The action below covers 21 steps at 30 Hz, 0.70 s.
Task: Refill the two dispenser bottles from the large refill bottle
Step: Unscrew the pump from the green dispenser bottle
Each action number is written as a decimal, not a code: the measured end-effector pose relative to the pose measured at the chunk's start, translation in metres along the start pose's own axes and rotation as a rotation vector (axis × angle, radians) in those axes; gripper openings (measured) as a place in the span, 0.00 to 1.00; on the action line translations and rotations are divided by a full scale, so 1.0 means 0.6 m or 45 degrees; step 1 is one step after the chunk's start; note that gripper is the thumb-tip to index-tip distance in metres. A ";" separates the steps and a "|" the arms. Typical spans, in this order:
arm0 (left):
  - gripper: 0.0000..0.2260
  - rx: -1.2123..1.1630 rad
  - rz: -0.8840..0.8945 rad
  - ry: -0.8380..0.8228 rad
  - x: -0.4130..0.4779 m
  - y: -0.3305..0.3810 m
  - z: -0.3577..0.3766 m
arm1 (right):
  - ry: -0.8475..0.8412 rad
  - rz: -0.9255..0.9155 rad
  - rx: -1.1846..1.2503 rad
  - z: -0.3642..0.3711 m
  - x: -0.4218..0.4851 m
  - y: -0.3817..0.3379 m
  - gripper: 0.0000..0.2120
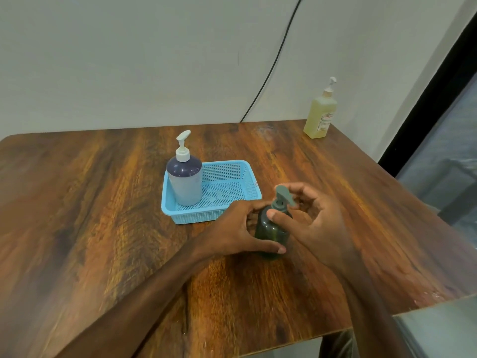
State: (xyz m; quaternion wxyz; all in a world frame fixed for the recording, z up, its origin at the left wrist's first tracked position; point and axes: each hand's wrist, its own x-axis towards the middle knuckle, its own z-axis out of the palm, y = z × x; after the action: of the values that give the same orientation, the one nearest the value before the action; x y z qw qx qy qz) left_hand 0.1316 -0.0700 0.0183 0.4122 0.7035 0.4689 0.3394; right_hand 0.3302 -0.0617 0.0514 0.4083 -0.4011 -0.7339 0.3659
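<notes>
A small dark green dispenser bottle (271, 232) with a grey pump head stands on the wooden table (103, 202), just in front of a blue basket (232, 174). My left hand (240, 228) grips the green bottle's body from the left, thumb across its lower front. My right hand (317, 223) curls around its pump collar, thumb on the neck. A grey-blue dispenser bottle (184, 182) with a white pump stands upright in the basket's left end. A large yellow refill bottle (320, 115) with a pump stands at the table's far right corner.
A black cable (273, 63) runs down the white wall behind the table. The table's right edge borders a dark window frame (423, 112). The basket's right part holds nothing.
</notes>
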 end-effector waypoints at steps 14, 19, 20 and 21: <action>0.32 -0.082 -0.003 0.049 -0.005 0.005 0.005 | -0.065 0.030 0.178 -0.005 -0.009 0.003 0.23; 0.31 -0.092 0.019 0.042 -0.005 0.004 0.005 | 0.000 -0.017 -0.028 0.008 -0.007 -0.005 0.21; 0.31 -0.090 0.016 0.045 -0.006 0.002 0.005 | 0.017 -0.022 -0.029 0.009 -0.007 -0.004 0.20; 0.32 -0.090 0.012 0.045 -0.007 0.002 0.006 | 0.017 -0.023 0.000 0.008 -0.006 -0.002 0.19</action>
State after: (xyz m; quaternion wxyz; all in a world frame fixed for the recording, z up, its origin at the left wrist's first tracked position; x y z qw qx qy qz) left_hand 0.1336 -0.0750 0.0175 0.4269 0.6848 0.4605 0.3699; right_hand 0.3266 -0.0668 0.0494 0.4163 -0.3970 -0.7347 0.3595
